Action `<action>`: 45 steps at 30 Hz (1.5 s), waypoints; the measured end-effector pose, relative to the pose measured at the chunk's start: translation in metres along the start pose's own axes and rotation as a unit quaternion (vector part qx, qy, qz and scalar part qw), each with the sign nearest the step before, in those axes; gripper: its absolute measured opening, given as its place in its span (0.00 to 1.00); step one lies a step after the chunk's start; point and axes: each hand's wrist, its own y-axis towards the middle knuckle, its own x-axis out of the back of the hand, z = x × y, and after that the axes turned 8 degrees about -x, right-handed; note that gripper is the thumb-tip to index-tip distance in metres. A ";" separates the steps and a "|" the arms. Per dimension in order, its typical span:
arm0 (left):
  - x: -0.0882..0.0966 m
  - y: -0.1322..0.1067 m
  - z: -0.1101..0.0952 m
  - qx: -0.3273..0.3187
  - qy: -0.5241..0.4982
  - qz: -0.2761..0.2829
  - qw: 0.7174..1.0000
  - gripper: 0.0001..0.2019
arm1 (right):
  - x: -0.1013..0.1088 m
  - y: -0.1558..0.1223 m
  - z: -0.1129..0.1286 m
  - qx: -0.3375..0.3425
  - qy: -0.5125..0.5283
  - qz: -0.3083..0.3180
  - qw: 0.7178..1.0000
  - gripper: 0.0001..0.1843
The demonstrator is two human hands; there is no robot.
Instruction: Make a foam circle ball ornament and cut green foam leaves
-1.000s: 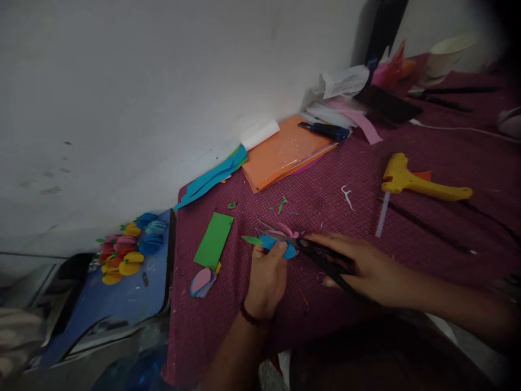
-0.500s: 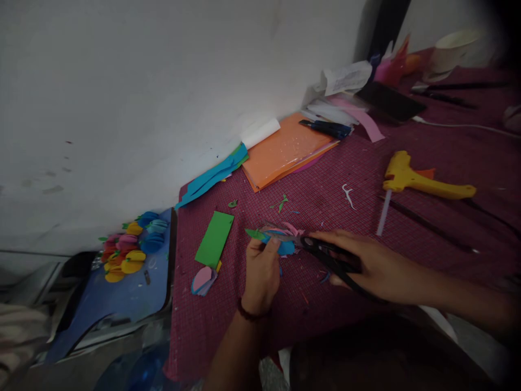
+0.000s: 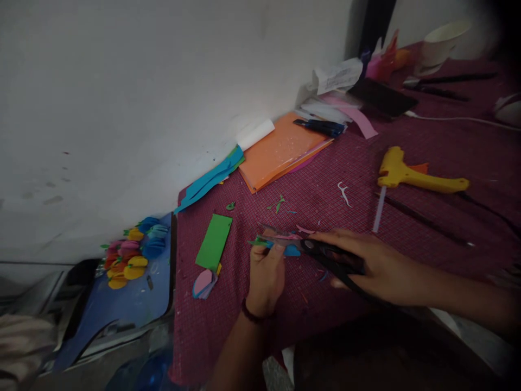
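Observation:
My right hand (image 3: 376, 266) grips black-handled scissors (image 3: 325, 255). Their blades reach left, parted, over the fingertips of my left hand (image 3: 266, 277). A small piece of green paper (image 3: 258, 240) is pinched in that hand, partly covered by fingers and blades. Beneath the blades shows a blue paper piece (image 3: 292, 250), with pink scraps (image 3: 304, 229) beside it. To the left lie a green paper rectangle (image 3: 214, 240) and a small stack of pink and blue rounded cut-outs (image 3: 203, 283).
A yellow glue gun (image 3: 423, 176) lies at the right. Orange sheets (image 3: 285, 155), blue strips (image 3: 209, 176) and a utility knife (image 3: 319, 127) line the wall side. Colourful paper fruit shapes (image 3: 132, 250) sit on a blue chair (image 3: 122, 298) left of the table.
The scissor blades have spread apart. My left hand has shifted slightly right, and less of the green piece shows. The whole view has moved a little.

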 end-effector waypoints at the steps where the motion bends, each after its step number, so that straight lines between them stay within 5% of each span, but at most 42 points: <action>1: -0.002 -0.001 0.000 0.011 -0.005 -0.012 1.000 0.13 | 0.000 0.000 -0.001 0.007 -0.007 -0.002 1.000 0.36; 6: -0.001 0.000 0.000 0.029 -0.008 -0.046 0.999 0.16 | -0.001 0.001 -0.004 0.004 -0.001 0.006 1.000 0.33; 15: 0.015 0.012 -0.020 -0.056 0.066 0.026 0.996 0.10 | 0.008 0.000 -0.009 -0.073 0.043 0.044 0.995 0.35; 24: 0.018 0.009 -0.011 -0.045 0.082 0.087 0.992 0.05 | 0.011 0.002 -0.002 -0.014 -0.010 0.033 0.999 0.35; 35: 0.023 0.007 -0.012 -0.053 0.154 0.151 0.975 0.07 | 0.025 0.000 0.008 0.014 -0.012 0.090 0.996 0.31; 45: 0.021 0.001 -0.001 0.003 0.132 0.077 0.988 0.06 | 0.025 -0.008 -0.010 0.071 -0.162 -0.024 0.984 0.34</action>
